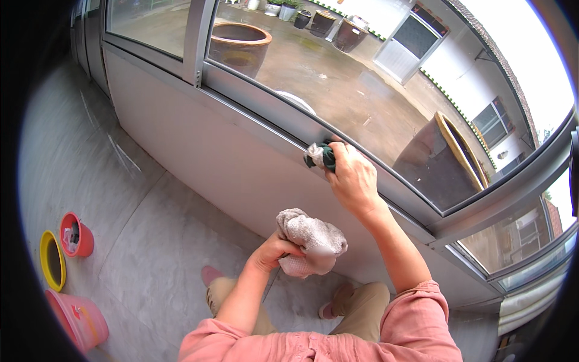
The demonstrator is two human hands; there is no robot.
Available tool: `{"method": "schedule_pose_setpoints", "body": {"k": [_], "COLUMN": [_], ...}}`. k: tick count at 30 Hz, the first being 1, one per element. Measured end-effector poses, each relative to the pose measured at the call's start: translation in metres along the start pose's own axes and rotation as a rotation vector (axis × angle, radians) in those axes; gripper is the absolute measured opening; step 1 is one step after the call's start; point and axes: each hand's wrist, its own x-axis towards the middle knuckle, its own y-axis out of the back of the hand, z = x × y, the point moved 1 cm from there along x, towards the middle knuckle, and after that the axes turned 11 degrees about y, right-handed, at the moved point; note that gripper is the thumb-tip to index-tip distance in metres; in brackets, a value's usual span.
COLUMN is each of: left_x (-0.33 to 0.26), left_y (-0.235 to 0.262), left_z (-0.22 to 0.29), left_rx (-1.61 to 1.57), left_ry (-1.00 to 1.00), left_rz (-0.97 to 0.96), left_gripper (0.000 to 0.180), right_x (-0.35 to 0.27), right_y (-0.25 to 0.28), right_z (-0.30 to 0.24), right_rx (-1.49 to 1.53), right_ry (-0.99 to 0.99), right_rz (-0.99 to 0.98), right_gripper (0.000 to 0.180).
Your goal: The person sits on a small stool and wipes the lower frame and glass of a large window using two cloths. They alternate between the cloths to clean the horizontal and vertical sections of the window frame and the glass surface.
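My left hand [270,252] is closed round a bunched, pale grey towel [310,232], held in front of my body above the floor. Farther forward and to the right, my right hand [354,181] grips a dark green and whitish wadded cloth [327,158]. This wad is against the lower metal frame [265,113] of a sliding window, just above the white wall panel [199,127]. Part of the green cloth is hidden by my fingers. Beyond the frame is the large window pane [350,84].
On the floor at the left stand a small red bucket [87,243] with something inside, a yellow-rimmed bucket [44,260] and a larger pink bucket [90,323]. Through the glass, big brown jars [425,160] stand in a courtyard. White fabric [525,308] hangs at the lower right.
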Motion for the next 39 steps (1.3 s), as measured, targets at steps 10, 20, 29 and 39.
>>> {"method": "schedule_pose_setpoints", "body": {"k": [10, 20, 29, 39], "left_x": [-0.002, 0.008, 0.001, -0.021], "left_y": [0.032, 0.05, 0.05, 0.048], "left_z": [0.039, 0.054, 0.05, 0.055], "left_rx": [-0.084, -0.171, -0.174, -0.204], "left_ry": [-0.067, -0.068, -0.112, -0.167], "left_rz": [0.094, 0.061, 0.079, 0.161], "left_gripper": [0.061, 0.066, 0.065, 0.063], "right_x": [0.111, 0.137, 0.205, 0.123], "right_y": [-0.021, -0.035, 0.052, 0.105], "right_z": [-0.047, -0.019, 0.002, 0.042], "right_rx": [0.046, -0.505, -0.683, -0.544], "right_ry": [0.294, 0.622, 0.387, 0.188], "right_rz": [0.177, 0.337, 0.738, 0.826], "right_gripper": [0.041, 0.014, 0.036, 0.051]}}
